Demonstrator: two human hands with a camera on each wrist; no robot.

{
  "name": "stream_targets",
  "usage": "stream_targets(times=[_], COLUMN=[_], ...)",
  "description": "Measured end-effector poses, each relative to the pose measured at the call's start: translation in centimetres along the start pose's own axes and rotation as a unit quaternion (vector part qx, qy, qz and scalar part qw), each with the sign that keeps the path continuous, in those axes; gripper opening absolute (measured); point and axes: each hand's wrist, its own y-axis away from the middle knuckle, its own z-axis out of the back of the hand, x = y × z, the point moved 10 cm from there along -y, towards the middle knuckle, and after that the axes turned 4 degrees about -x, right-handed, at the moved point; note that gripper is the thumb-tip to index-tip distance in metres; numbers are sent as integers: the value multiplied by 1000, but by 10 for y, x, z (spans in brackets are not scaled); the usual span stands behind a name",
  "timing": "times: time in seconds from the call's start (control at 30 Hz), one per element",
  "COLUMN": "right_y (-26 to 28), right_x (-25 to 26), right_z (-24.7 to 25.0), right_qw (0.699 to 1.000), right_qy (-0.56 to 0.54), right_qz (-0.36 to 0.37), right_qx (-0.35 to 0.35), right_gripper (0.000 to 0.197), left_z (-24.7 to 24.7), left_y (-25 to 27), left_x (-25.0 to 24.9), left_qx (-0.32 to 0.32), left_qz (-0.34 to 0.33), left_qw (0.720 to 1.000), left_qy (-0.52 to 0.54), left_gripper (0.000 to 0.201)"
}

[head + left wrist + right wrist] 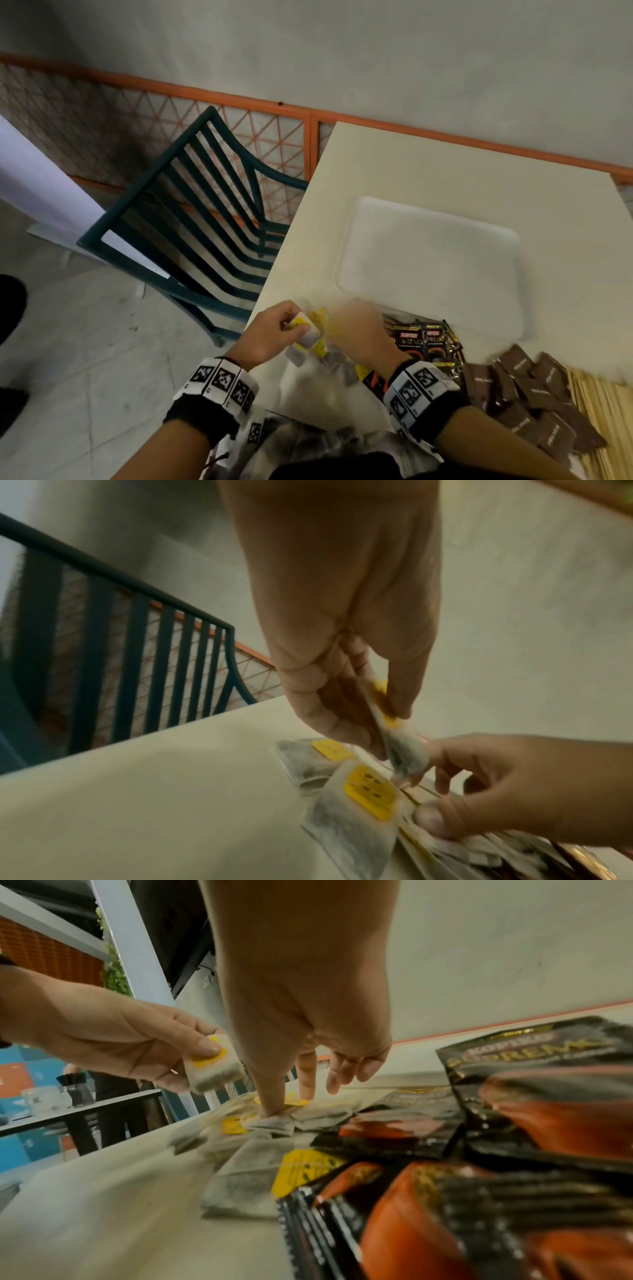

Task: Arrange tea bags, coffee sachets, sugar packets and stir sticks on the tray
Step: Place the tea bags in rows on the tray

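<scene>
Right hand (359, 329) blurred in head view; in its wrist view, straightened fingers (270, 1096) are pressed on the tea bag pile (260, 1139). One yellow-tagged tea bag (214, 1069) is pinched by the left hand (270, 329). White tray (435, 267) lies at 1 o'clock; coffee sachets (424, 339) at 3 o'clock, sugar packets (534, 387) partly cut off.
</scene>
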Motion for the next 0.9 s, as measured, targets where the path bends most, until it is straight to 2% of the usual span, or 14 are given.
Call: stream_targets(times=[0.13, 0.2, 0.27, 0.33, 0.43, 0.5, 0.57, 0.67, 0.73, 0.8, 0.9], right_y=[2, 5, 7, 6, 1, -3, -6, -4, -4, -3, -1], right_x=[4, 4, 9, 19, 40, 46, 49, 62, 65, 60, 46], right_z=[7, 17, 28, 36, 39, 39, 40, 36, 25, 16, 8], right_qw=[997, 979, 947, 918, 889, 893, 910, 926, 924, 930, 975], right_qy=[-71, -199, -320, -396, -456, -448, -413, -374, -379, -365, -219], right_qz=[24, 24, 22, 25, 30, 28, 28, 57, 55, 34, 18], right_qx=[-18, -18, -5, 11, 32, 13, -18, -19, 14, 27, -2], right_gripper=[19, 6, 14, 20, 23, 26, 30, 41, 55, 58, 48], left_z=[11, 17, 19, 12, -4, -9, -9, -1, 8, 21, 36], left_y=[-1, -1, -2, 0, 5, 9, 12, 15, 16, 16, 18], left_x=[14, 18, 18, 14, 5, 1, -2, -1, 6, 15, 26], left_qx=[-28, -49, -56, -35, 13, 34, 47, 42, 13, -35, -80], left_qz=[36, 43, 56, 72, 111, 137, 140, 121, 116, 116, 113], left_qw=[997, 996, 994, 988, 969, 953, 950, 960, 960, 958, 960], left_qy=[68, 66, 79, 129, 222, 268, 275, 251, 255, 260, 243], left_gripper=[8, 6, 8, 10, 13, 24, 33, 25, 12, 7, 7])
